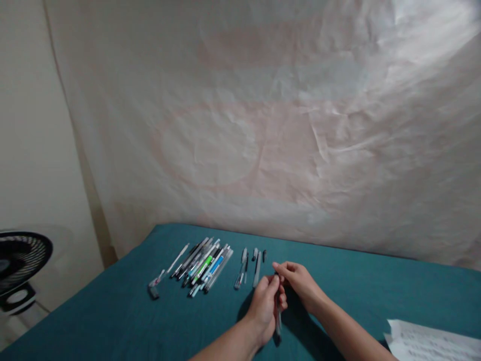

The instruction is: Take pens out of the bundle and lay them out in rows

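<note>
My left hand (266,306) is closed around a pen (278,321) whose lower end points down toward me. My right hand (296,281) pinches the top end of that same pen with its fingertips. Both hands hover over a teal cloth-covered table (112,321). Just beyond my hands lie three loose pen parts or pens (248,265). Further left lies a row of several pens (203,265) side by side, some with green or blue in the barrel.
A single white pen (178,258) and a small clip-like piece (154,290) lie at the left of the row. White paper (432,343) sits at the table's near right. A black fan (18,265) stands at the left. Crinkled white sheeting (281,125) hangs behind.
</note>
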Action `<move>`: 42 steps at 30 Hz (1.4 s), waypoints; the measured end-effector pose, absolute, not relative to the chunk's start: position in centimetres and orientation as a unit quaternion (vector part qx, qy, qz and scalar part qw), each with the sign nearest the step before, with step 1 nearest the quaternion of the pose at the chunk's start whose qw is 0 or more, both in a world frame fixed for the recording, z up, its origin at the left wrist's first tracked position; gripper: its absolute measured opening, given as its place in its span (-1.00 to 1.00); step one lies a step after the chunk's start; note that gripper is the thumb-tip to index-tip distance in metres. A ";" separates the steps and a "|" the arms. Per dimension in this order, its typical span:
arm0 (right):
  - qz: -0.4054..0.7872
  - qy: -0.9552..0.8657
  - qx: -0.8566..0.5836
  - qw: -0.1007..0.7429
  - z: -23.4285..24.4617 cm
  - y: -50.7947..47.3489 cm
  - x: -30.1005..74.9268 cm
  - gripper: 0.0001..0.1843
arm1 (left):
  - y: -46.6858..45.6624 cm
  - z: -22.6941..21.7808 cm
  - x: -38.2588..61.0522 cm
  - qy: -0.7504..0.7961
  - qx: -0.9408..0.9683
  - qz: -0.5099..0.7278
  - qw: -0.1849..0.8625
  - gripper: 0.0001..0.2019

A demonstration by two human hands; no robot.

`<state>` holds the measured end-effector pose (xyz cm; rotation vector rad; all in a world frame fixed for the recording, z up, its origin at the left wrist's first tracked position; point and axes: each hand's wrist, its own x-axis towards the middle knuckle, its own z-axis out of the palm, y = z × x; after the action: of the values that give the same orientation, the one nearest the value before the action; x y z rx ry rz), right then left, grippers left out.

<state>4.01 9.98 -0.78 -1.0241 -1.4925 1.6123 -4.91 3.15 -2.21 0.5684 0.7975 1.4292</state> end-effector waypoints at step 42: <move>0.702 -0.554 -0.304 0.329 -1.0 10.8 4.6 -0.65 | 3.4 -2.2 -4.9 0.344 0.262 0.603 0.670 -0.63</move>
<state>4.64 10.75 -0.99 -0.7954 -1.4502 1.8362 -4.93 3.43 -2.17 0.5896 0.7760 1.3591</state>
